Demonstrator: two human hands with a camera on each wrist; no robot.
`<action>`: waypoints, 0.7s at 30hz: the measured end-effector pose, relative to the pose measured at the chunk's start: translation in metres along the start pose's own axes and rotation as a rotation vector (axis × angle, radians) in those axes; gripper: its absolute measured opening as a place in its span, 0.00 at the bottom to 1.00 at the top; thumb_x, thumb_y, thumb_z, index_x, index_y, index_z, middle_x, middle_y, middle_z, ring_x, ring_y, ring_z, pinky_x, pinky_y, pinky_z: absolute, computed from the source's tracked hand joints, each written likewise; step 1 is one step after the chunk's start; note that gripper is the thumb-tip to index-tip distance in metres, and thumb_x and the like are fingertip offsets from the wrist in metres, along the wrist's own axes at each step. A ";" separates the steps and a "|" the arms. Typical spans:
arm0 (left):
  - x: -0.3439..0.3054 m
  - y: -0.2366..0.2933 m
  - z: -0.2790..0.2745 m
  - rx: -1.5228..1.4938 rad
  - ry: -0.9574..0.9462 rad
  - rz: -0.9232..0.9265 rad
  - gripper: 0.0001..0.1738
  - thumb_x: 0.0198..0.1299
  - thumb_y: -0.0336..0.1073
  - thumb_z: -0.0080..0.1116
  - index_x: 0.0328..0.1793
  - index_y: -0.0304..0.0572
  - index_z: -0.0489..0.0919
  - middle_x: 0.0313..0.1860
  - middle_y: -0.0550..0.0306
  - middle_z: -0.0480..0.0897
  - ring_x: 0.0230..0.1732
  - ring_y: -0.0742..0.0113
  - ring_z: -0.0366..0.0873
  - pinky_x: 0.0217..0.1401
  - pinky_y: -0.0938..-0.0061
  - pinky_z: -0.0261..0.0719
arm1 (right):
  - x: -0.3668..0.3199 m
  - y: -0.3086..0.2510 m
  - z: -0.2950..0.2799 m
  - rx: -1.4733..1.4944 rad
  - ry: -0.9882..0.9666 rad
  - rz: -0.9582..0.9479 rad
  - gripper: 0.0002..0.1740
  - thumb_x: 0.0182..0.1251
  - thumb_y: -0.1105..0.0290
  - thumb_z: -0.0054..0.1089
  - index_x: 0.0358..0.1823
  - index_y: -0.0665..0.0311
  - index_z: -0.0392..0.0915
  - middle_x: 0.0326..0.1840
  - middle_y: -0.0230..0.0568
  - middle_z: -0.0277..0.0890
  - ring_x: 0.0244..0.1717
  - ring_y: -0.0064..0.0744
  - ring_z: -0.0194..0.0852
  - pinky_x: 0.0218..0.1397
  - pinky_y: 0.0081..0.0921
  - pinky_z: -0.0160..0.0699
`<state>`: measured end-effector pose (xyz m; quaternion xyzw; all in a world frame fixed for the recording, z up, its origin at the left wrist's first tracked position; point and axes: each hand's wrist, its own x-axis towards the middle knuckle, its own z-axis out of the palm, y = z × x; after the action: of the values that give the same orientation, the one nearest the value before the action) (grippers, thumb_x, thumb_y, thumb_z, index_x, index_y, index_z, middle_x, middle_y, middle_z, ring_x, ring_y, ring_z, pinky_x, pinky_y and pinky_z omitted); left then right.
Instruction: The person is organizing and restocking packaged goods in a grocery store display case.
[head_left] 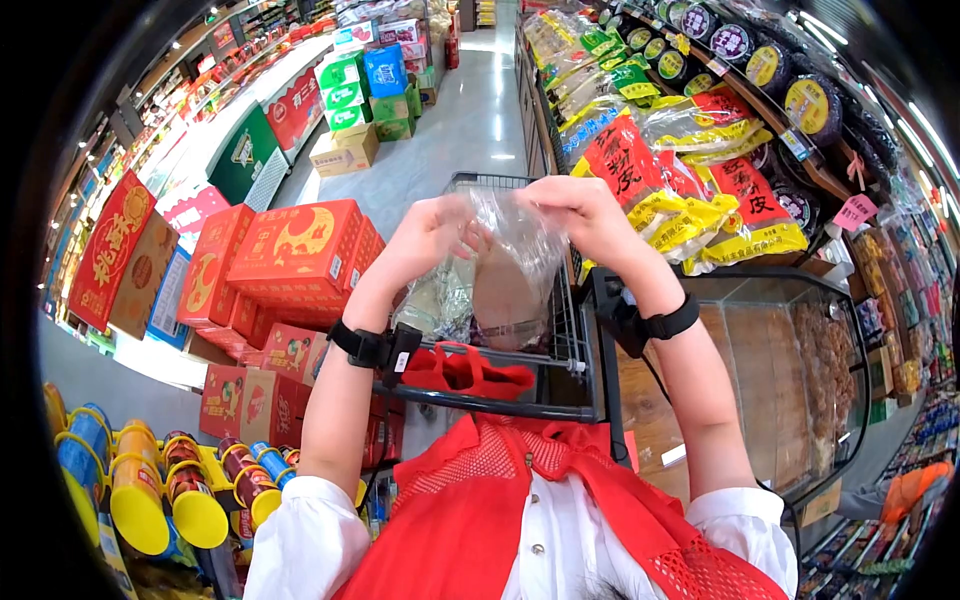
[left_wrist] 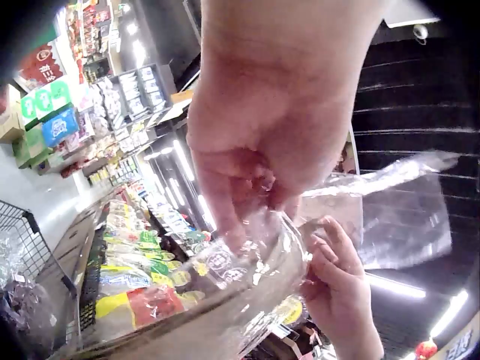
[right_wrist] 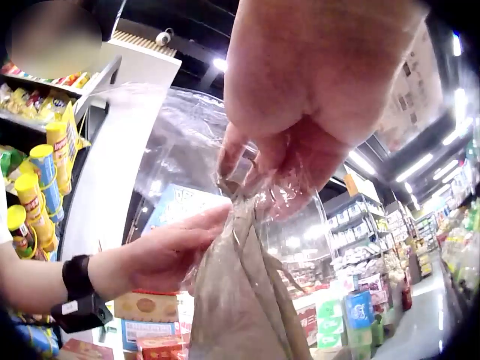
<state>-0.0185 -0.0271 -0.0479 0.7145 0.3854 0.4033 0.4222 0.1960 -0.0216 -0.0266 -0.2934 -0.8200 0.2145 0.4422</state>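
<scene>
A clear plastic bag with flat brownish contents hangs upright between both hands above a black wire cart. The left hand holds its left side near the top; in the left wrist view the left hand's fingers pinch the crinkled film. The right hand grips the top right edge, and in the right wrist view the right hand has the gathered film of the bag between thumb and fingers. A red cloth bag lies at the cart's near end.
Red boxes are stacked left of the cart. On the right stand bagged goods and a clear-sided bin with a wooden bottom. Yellow-capped canisters are at the lower left. An aisle floor stretches ahead.
</scene>
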 end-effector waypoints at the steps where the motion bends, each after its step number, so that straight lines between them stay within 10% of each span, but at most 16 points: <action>1: 0.000 -0.005 0.000 -0.014 0.019 0.175 0.12 0.57 0.26 0.45 0.43 0.35 0.79 0.38 0.52 0.80 0.38 0.71 0.76 0.40 0.80 0.72 | 0.000 0.002 -0.003 0.070 -0.030 -0.050 0.16 0.46 0.87 0.45 0.32 0.66 0.80 0.33 0.42 0.79 0.34 0.29 0.77 0.37 0.20 0.75; 6: 0.002 -0.033 -0.016 -0.159 -0.125 0.299 0.17 0.48 0.18 0.36 0.26 0.33 0.80 0.37 0.50 0.80 0.38 0.66 0.76 0.40 0.81 0.70 | -0.003 0.018 -0.010 0.082 -0.149 -0.073 0.11 0.43 0.89 0.44 0.15 0.68 0.74 0.28 0.40 0.75 0.32 0.30 0.75 0.34 0.23 0.72; 9: 0.004 -0.041 -0.018 -0.058 -0.164 0.217 0.19 0.50 0.19 0.37 0.43 0.36 0.78 0.44 0.46 0.77 0.42 0.63 0.76 0.43 0.78 0.72 | -0.007 0.013 -0.001 -0.072 -0.080 -0.127 0.09 0.43 0.88 0.46 0.15 0.68 0.72 0.28 0.40 0.74 0.31 0.33 0.75 0.33 0.23 0.71; 11: 0.001 -0.028 -0.008 -0.855 0.014 0.119 0.27 0.55 0.24 0.40 0.64 0.42 0.62 0.53 0.43 0.71 0.49 0.61 0.74 0.49 0.75 0.72 | -0.007 0.013 0.002 -0.177 -0.034 -0.174 0.09 0.44 0.88 0.47 0.16 0.67 0.73 0.28 0.41 0.74 0.31 0.34 0.74 0.32 0.22 0.71; 14: 0.004 -0.068 0.005 -0.771 0.024 0.116 0.35 0.58 0.30 0.44 0.71 0.45 0.43 0.59 0.43 0.66 0.55 0.60 0.71 0.54 0.72 0.71 | -0.005 0.017 0.004 -0.273 0.108 -0.180 0.10 0.43 0.89 0.47 0.18 0.67 0.74 0.30 0.41 0.74 0.32 0.36 0.74 0.32 0.22 0.72; 18: -0.004 -0.068 0.043 -0.238 0.108 -0.033 0.42 0.54 0.36 0.58 0.69 0.39 0.46 0.55 0.50 0.70 0.54 0.65 0.70 0.52 0.75 0.71 | 0.005 0.010 0.002 -0.265 0.197 -0.211 0.10 0.43 0.89 0.47 0.19 0.67 0.75 0.32 0.42 0.74 0.34 0.37 0.75 0.34 0.22 0.72; 21: 0.005 -0.088 0.046 -0.271 0.162 -0.095 0.24 0.55 0.32 0.58 0.57 0.34 0.67 0.40 0.56 0.77 0.41 0.73 0.74 0.42 0.80 0.73 | 0.008 0.012 -0.004 -0.297 0.150 -0.299 0.14 0.46 0.88 0.46 0.30 0.65 0.76 0.40 0.44 0.74 0.38 0.38 0.75 0.37 0.22 0.73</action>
<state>0.0069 -0.0055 -0.1412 0.5971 0.3933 0.4876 0.5009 0.1994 -0.0075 -0.0269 -0.2454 -0.8419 0.0012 0.4807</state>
